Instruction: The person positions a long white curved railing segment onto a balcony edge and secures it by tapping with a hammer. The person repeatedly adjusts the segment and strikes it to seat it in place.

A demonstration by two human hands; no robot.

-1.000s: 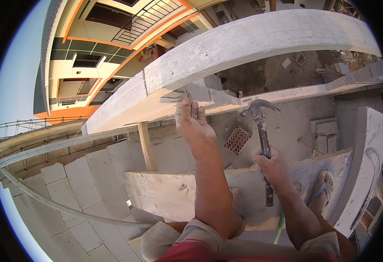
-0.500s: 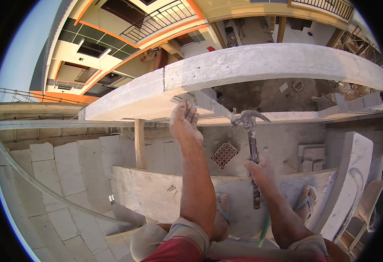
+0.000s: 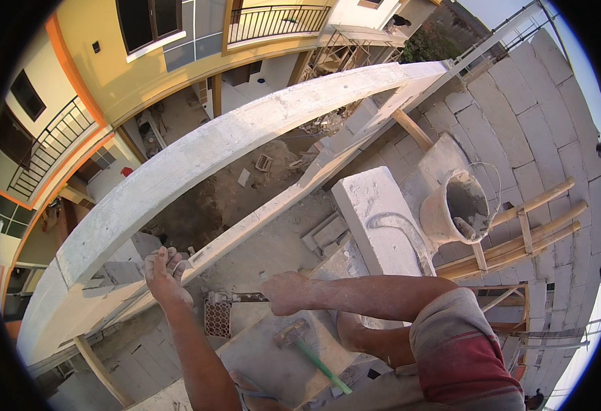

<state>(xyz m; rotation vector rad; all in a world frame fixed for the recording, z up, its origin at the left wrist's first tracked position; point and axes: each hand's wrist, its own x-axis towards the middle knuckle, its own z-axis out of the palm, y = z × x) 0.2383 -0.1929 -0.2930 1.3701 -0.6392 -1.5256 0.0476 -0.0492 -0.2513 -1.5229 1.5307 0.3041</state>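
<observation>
My left hand (image 3: 168, 275) is raised beside the pale concrete beam (image 3: 197, 154), its fingers curled in. What those fingers hold, if anything, is too small to make out. Closed around a claw hammer (image 3: 247, 297), my right hand (image 3: 288, 292) keeps the tool roughly level, its head pointing toward my left hand. The hammer's head is hard to see against the clutter behind it. Below my right hand, a mallet with a green handle (image 3: 319, 364) and a blocky head lies on the plank platform (image 3: 252, 353) by my feet.
A mortar-stained bucket (image 3: 436, 209) stands to the right, next to a long white block (image 3: 376, 219). A perforated brick (image 3: 218, 318) lies below. Wooden poles (image 3: 530, 233) rest at far right near block walls. Beyond the beam is a drop to lower ground and a yellow building (image 3: 102, 75).
My view has swung right, bringing the bucket and mallet into sight. The hammer has gone from upright to roughly level, still in my right hand. My left hand stays raised near the beam.
</observation>
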